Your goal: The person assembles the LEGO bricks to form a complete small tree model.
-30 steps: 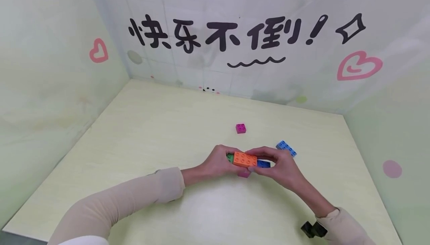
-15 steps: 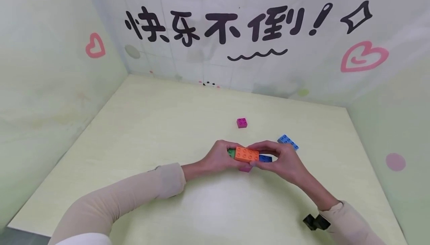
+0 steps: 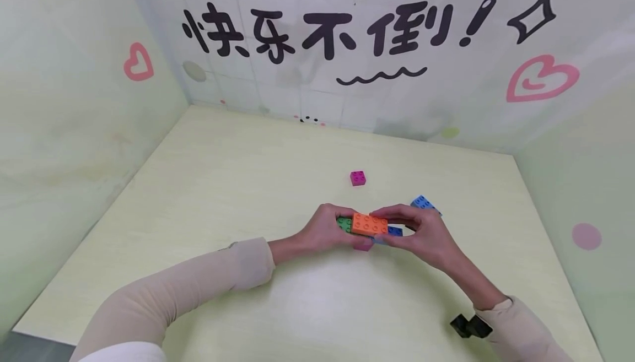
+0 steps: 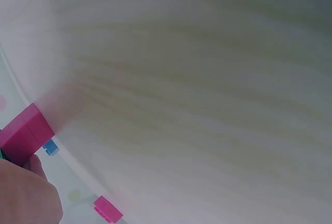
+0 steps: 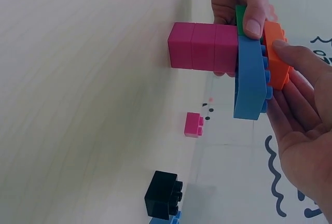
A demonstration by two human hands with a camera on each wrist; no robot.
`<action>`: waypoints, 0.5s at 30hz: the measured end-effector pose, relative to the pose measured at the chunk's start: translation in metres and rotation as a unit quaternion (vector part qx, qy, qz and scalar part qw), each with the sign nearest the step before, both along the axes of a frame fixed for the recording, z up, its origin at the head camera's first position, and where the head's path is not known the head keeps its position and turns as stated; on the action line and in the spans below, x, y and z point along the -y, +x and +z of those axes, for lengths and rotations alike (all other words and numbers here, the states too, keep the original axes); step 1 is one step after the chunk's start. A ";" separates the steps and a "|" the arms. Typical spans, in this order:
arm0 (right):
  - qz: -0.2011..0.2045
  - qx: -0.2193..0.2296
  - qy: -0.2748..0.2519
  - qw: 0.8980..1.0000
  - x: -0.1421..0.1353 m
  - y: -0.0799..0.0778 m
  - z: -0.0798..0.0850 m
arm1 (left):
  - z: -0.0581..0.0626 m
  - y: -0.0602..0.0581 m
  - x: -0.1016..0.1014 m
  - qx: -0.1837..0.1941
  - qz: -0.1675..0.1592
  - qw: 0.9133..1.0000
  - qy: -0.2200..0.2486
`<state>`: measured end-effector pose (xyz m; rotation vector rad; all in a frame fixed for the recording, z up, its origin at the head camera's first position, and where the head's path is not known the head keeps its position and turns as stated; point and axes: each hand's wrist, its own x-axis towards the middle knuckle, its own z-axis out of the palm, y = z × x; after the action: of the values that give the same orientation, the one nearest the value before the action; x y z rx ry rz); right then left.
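My left hand (image 3: pixel 319 232) holds a built piece of toy bricks at its left end. The piece has a column of magenta bricks (image 5: pixel 203 46) below a green brick (image 3: pixel 344 223) and a blue brick (image 5: pixel 250 79) set end to end. In the right wrist view, my left thumb presses where green meets blue. My right hand (image 3: pixel 426 235) pinches an orange brick (image 3: pixel 369 224) between thumb and fingers. The orange brick lies over the studs of the green and blue bricks, slightly askew in the right wrist view.
On the pale table (image 3: pixel 238 180), a small magenta brick (image 3: pixel 358 178) lies behind the hands. Another blue brick (image 3: pixel 424 204) is partly hidden by my right hand. A black brick (image 5: pixel 163 195) stands beside it in the right wrist view. Printed walls close off the back and sides.
The orange brick has shifted slightly right over the bricks below, and more green studs show. The head view has tilted a little downward. Both hands keep their hold.
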<state>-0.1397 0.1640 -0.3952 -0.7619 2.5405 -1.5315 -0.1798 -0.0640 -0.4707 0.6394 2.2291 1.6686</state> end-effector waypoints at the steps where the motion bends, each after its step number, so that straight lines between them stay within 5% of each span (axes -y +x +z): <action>1: 0.002 -0.002 0.003 1.000 0.000 0.000 0.000 | 0.000 0.000 0.000 0.002 0.000 1.000 0.001; 9: 0.008 -0.030 0.028 0.999 -0.004 -0.009 -0.018 | -0.002 -0.001 0.000 0.005 0.003 1.000 0.007; 15: 0.004 -0.033 0.034 0.999 0.002 -0.008 -0.017 | -0.002 -0.001 0.001 -0.008 -0.005 1.000 0.008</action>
<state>-0.1481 0.1616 -0.4123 -0.8267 2.6183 -1.4342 -0.1811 -0.0646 -0.4729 0.6683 2.2207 1.6849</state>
